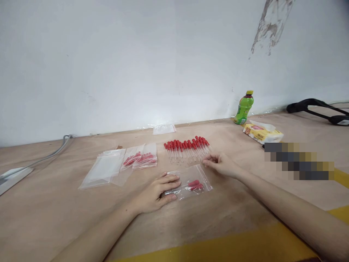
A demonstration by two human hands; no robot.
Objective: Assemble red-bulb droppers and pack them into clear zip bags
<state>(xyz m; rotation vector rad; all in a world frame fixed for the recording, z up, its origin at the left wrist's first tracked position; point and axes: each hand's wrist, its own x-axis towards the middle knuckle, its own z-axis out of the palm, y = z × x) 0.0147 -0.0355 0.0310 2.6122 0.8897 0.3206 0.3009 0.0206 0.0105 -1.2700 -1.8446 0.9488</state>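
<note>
My left hand (163, 191) lies with fingers stretched out on the left part of a clear zip bag (182, 177). Inside the bag, towards its zip edge, are a few red rubber bulbs (195, 185). My right hand (221, 164) is just beyond the bag's upper right corner, thumb and fingertips pinched together at the right end of a row of droppers (188, 147). Whether a thin dropper tube is between those fingertips cannot be made out. The droppers lie side by side, red bulbs away from me, thin clear tubes pointing towards me.
Left of the droppers lie filled zip bags (144, 160) with red bulbs, beside a stack of flat clear bags (105, 167). Another bag (164, 129) rests by the wall. A green bottle (244, 108), a tissue pack (262, 133) and a black frame (316, 109) stand at right; a grey cable (56, 153) is at left.
</note>
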